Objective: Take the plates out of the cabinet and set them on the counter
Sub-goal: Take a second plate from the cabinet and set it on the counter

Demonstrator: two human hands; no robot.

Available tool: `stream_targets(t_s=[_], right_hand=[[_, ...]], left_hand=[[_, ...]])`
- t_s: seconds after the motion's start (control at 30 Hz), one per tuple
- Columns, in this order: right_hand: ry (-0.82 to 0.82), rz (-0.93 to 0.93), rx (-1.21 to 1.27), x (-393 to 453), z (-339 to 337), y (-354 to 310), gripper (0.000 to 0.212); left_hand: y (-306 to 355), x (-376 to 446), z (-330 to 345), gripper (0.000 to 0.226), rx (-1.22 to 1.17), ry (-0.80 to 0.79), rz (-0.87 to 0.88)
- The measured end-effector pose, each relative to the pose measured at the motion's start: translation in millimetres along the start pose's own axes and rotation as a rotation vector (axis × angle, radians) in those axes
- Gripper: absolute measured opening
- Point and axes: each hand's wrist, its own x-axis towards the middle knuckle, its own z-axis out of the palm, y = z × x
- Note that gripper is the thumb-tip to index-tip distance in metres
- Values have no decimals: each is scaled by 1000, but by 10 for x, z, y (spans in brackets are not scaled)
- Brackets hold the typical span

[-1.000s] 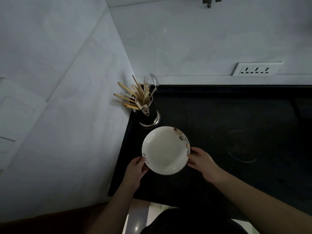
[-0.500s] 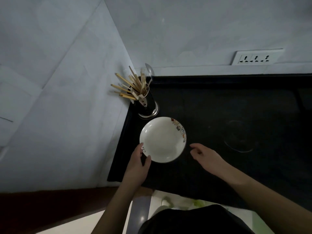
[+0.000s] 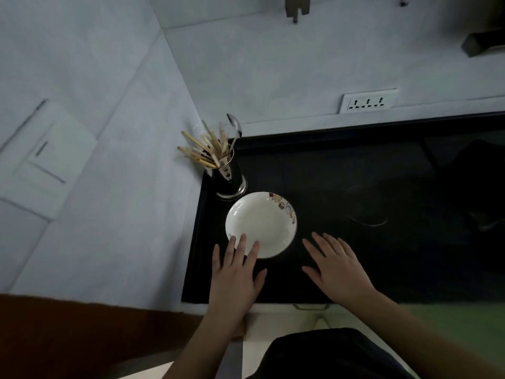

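A white plate [image 3: 263, 221] with a coloured pattern on its far right rim lies flat on the black counter [image 3: 382, 187], near the counter's left end. My left hand [image 3: 235, 272] is spread flat over the plate's near left edge, fingertips overlapping the rim, holding nothing. My right hand [image 3: 334, 265] hovers palm down to the right of the plate, fingers apart, clear of it. The cabinet is out of view.
A metal holder [image 3: 228, 176] full of chopsticks and a spoon stands just behind the plate in the counter's left corner. White walls close the left and back, with a socket strip [image 3: 367, 101] on the back wall. A drawer handle [image 3: 310, 306] sits below the counter's front edge.
Both hands let go of the plate, now resting on the counter. The right hand drew away to the right, then both hands opened flat with fingers spread.
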Motion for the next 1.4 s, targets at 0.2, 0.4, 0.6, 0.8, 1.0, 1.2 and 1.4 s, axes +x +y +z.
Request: stream_targets(t_s=[0.2, 0.4, 0.6, 0.8, 1.0, 1.2, 1.4], right_hand=[[90, 100, -51, -509, 152, -466, 61], [229, 275, -13, -1191, 464, -572, 59], [276, 550, 48, -1945, 721, -383, 61], [267, 817, 167, -2848, 949, -184, 64], [308, 1043, 242, -3786, 1235, -96, 63], [357, 1194, 302, -4697, 1484, -12, 67], [354, 1300, 371, -5249, 1761, 156, 66]], left_hand=[[-193, -371, -70, 61, 29, 49, 87], [-54, -586, -69, 62, 11, 24, 241], [658, -656, -165, 56, -22, 28, 554], [1470, -782, -192, 60, 14, -105, 788], [2318, -1177, -184, 60, 112, -53, 971], [3132, -1747, -114, 62, 115, -64, 1108], [3683, -2236, -20, 64, 142, -104, 1203]])
